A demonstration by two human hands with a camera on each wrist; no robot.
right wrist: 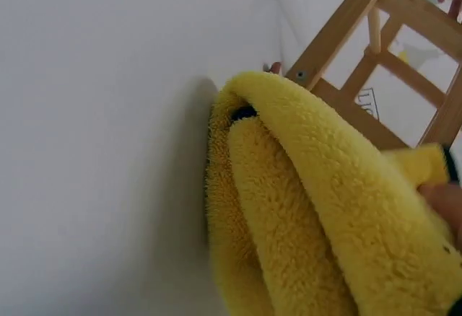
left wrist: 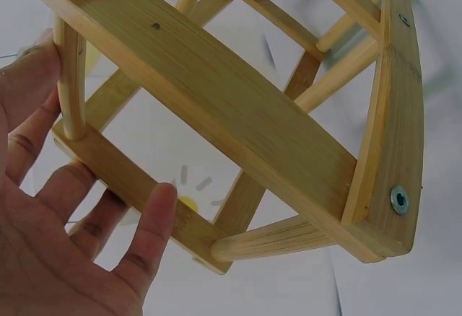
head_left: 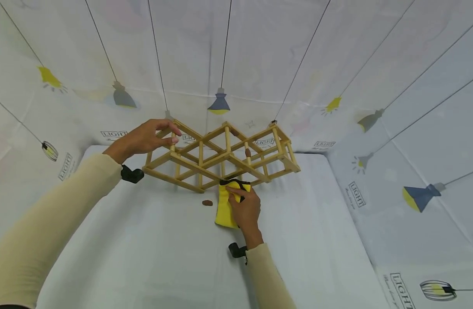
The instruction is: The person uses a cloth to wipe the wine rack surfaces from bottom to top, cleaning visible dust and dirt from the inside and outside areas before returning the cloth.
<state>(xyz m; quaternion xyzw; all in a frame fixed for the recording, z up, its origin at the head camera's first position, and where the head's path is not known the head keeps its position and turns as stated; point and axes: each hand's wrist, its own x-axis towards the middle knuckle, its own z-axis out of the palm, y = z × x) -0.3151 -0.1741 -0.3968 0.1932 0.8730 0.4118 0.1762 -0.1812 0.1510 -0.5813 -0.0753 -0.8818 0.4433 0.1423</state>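
Note:
A wooden folding lattice rack point(head_left: 228, 154), made of crossed slats and round dowels, stands at the far part of the white table. At its left end my left hand point(head_left: 145, 135) grips the frame; the left wrist view has that hand point(left wrist: 79, 222) around a dowel and a slat. Fingers of my right hand point(head_left: 245, 208) pinch a folded yellow cloth point(head_left: 224, 210) with dark edging, at the rack's lower front. Close up in the right wrist view, the fluffy cloth point(right wrist: 310, 208) covers most of the hand.
A small brown object point(head_left: 207, 203) lies on the white table point(head_left: 163, 257) left of the cloth. Another brown piece point(head_left: 248, 152) shows among the rack's bars. Behind and beside the table hang white sheets point(head_left: 251, 51) printed with lamps.

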